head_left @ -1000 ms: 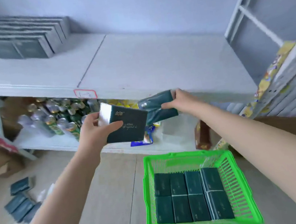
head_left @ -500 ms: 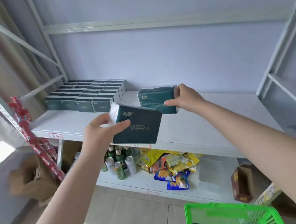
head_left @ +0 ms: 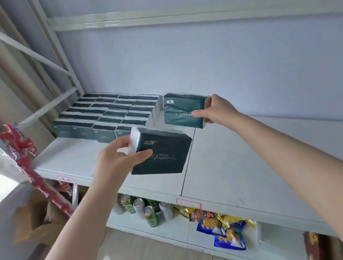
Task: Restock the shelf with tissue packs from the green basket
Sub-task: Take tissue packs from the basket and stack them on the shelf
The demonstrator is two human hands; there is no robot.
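Head view: cans (head_left: 149, 217) beneath shelf (head_left: 247, 163)

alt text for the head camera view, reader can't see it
A person holds two dark green tissue packs over a white shelf: the right hand grips the far pack beside the stocked rows at back left, the left hand grips the near pack nearer the front edge. Cans and snack bags sit on the shelf below.

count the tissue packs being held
2. Near pack in the left hand, above the shelf front; far pack in the right hand, beside the stocked rows. None look hidden.
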